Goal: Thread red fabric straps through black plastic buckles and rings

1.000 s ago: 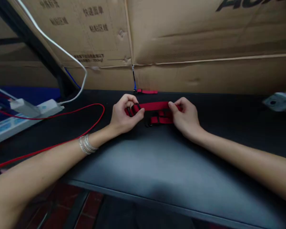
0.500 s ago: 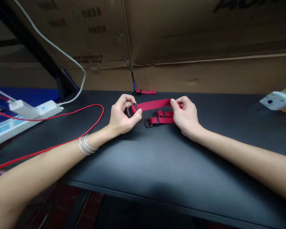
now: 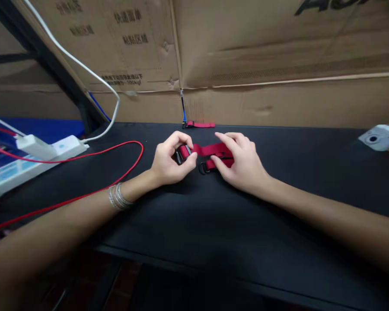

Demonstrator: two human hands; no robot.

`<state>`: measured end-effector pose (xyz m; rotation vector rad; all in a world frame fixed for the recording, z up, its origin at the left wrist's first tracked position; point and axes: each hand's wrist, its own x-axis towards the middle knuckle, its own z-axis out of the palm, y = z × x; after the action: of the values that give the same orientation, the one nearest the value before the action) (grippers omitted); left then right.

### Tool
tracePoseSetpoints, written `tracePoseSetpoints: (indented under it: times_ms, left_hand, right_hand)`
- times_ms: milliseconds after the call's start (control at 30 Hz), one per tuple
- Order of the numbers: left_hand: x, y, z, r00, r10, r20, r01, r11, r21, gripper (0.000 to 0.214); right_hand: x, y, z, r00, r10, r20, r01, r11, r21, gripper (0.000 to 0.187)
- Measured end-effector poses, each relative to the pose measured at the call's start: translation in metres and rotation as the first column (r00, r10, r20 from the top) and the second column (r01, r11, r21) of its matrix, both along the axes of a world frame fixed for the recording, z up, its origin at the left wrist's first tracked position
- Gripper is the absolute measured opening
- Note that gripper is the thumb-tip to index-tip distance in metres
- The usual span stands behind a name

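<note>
My left hand (image 3: pixel 168 160) is closed in a pinch round the black-buckled end of a red webbing strap (image 3: pixel 207 150). Part of the black buckle (image 3: pixel 178 157) shows between thumb and fingers. From there the strap runs right, sagging a little, and passes under my right hand (image 3: pixel 245 166). That hand is open, thumb and index finger apart, hovering over or lightly touching the webbing; I cannot tell which. Below it on the table lies another folded red strap (image 3: pixel 210 164) with a black ring (image 3: pixel 202 168) at its left end. Its right part is hidden by my right hand.
A small red strap piece (image 3: pixel 202 125) lies at the table's back, by the cardboard wall (image 3: pixel 278 52). On the left are a white power strip (image 3: pixel 22 168) and a red cable (image 3: pixel 100 152). A pale device (image 3: pixel 377 137) stands far right on the black table (image 3: pixel 181 229).
My right hand has let go of the strap's right end and spread its fingers, moving slightly left. The strap, taut before, now hangs slack and lower. My left hand keeps its hold.
</note>
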<state>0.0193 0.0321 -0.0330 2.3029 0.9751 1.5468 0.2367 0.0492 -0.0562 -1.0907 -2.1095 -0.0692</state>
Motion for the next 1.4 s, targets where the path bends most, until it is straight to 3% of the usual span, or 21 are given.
tracePoseSetpoints:
  times_ms: [133, 233, 400, 533, 767, 1033, 1267, 1400]
  left_hand:
    - [0.0004, -0.0008, -0.0005, 0.995, -0.091, -0.034, 0.092, 0.995, 0.027, 0.015]
    - [0.0004, -0.0009, -0.0004, 0.987, -0.154, -0.039, 0.154, 0.988, 0.016, 0.015]
    - [-0.0014, -0.0019, 0.0013, 0.966, -0.245, -0.086, 0.243, 0.969, -0.036, 0.014]
    - [-0.0022, -0.0024, 0.0021, 0.97, -0.226, -0.094, 0.221, 0.973, -0.064, 0.012]
    - [-0.0027, -0.0016, 0.0005, 0.97, -0.235, -0.064, 0.226, 0.967, -0.121, 0.014]
    - [-0.005, -0.0017, -0.0036, 0.932, -0.353, -0.082, 0.328, 0.918, -0.224, 0.021]
    - [-0.006, -0.0037, -0.0058, 0.882, -0.429, -0.194, 0.391, 0.897, -0.207, 0.019]
    - [-0.0048, -0.0032, -0.0053, 0.878, -0.428, -0.216, 0.41, 0.904, -0.125, 0.022]
  right_hand:
    - [0.0008, -0.0045, -0.0009, 0.986, 0.112, 0.121, -0.133, 0.976, 0.173, 0.054]
    - [0.001, -0.0044, -0.001, 0.98, 0.137, 0.145, -0.166, 0.965, 0.205, 0.046]
    - [0.0, -0.0032, -0.0014, 0.986, 0.134, 0.095, -0.147, 0.977, 0.152, 0.025]
    - [-0.0007, -0.0055, 0.0008, 0.987, 0.13, 0.095, -0.139, 0.985, 0.098, 0.029]
    - [0.0002, -0.0064, 0.0015, 0.957, 0.243, 0.155, -0.262, 0.958, 0.113, 0.05]
    - [0.0006, -0.0035, -0.0001, 0.94, 0.29, 0.178, -0.313, 0.943, 0.114, 0.041]
    - [0.0011, -0.0039, 0.0001, 0.934, 0.318, 0.163, -0.336, 0.936, 0.1, 0.039]
    - [0.0018, -0.0041, 0.0008, 0.926, 0.346, 0.153, -0.363, 0.926, 0.104, 0.037]
